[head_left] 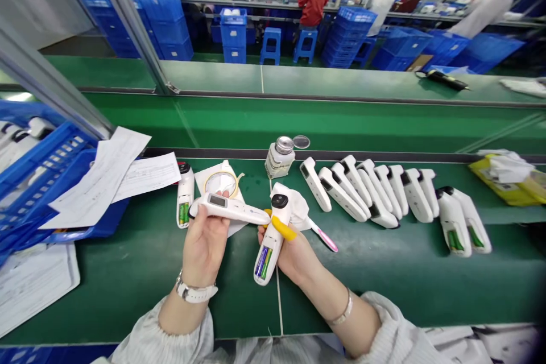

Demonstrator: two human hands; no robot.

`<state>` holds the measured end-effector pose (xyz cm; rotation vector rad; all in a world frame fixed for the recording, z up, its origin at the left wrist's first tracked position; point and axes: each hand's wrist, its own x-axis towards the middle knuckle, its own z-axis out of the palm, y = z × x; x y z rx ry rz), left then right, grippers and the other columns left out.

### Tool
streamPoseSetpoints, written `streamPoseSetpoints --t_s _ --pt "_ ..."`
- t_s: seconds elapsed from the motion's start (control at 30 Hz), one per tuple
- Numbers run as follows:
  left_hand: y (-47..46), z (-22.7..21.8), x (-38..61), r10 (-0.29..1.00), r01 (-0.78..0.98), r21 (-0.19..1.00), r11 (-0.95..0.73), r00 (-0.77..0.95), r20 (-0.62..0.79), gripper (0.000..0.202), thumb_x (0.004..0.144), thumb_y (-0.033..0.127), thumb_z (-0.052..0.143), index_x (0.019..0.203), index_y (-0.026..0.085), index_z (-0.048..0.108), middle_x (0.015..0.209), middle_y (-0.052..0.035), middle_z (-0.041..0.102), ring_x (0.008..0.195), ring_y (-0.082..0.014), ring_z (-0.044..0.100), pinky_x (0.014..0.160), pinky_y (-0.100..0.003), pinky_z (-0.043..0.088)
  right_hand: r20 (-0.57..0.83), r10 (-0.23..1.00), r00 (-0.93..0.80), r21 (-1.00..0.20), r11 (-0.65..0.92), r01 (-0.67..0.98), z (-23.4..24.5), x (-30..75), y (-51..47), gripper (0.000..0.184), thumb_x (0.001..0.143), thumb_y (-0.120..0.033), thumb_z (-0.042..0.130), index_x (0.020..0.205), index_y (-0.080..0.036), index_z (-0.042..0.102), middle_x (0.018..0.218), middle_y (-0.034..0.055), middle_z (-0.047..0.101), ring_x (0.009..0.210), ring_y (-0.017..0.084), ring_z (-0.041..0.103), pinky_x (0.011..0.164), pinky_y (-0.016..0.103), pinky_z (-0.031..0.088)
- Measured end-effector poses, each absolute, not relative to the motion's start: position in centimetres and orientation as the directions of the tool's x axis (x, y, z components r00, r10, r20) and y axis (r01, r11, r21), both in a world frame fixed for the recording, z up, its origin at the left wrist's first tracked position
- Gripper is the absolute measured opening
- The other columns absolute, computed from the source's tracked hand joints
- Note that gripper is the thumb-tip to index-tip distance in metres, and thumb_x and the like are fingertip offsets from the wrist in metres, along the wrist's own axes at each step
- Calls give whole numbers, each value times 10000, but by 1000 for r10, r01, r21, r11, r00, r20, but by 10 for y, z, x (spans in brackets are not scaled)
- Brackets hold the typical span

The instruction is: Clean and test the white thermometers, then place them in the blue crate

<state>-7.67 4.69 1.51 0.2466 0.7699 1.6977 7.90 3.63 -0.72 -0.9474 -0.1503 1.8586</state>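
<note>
My left hand is closed on a white infrared thermometer, which lies across my fingers with its small dark display facing up. Yellow finger cots cover fingertips of my right hand. That hand grips a second infrared thermometer, held upright with its battery bay uncovered and batteries showing inside. The tip of the first thermometer touches or nearly touches the right-hand fingers. Behind my hands are a roll of tape, a white cloth, and a pink-and-white handle. Another thermometer stands left with its battery bay exposed.
Several thermometers lie in a row at right, with two open-backed ones beyond. A dispenser bottle with its lid raised stands at the back. Papers overlap a blue crate at left. A yellow packet lies far right.
</note>
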Motion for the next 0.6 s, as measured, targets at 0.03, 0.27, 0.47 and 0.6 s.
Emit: streamPoseSetpoints --t_s 0.03,0.27,0.47,0.6 --pt "44 14 -73 931 -760 648 -54 -274 -243 159 802 234 603 961 239 600 1046 -19 638 1028 -168 577 900 -323 478 -522 843 -132 -493 -424 -760 -6 81 40 260 648 -269 762 868 -188 649 737 3 673 672 130 625 682 266 521" --pt "19 1 -44 915 -373 837 400 102 -391 381 718 270 696 1072 228 562 1060 -12 606 936 -143 581 820 -247 478 -438 888 140 -549 -140 -824 3 107 63 288 702 -407 699 887 -200 623 860 34 701 868 209 643 828 339 508" --pt "3 -14 -26 901 -36 930 367 262 -346 471 775 374 615 1184 208 452 1138 -64 575 1032 -219 561 890 -347 467 -391 916 93 -586 -169 -792 -7 94 49 381 675 -402 731 965 -219 568 786 9 690 731 178 657 666 294 525" --pt "-4 -22 -22 903 104 945 311 277 -328 492 748 424 628 1151 201 453 1131 -71 580 1049 -239 563 944 -371 444 -354 932 73 -634 -182 -752 -4 88 42 474 568 -375 806 933 -231 541 719 -16 667 627 168 655 503 241 498"
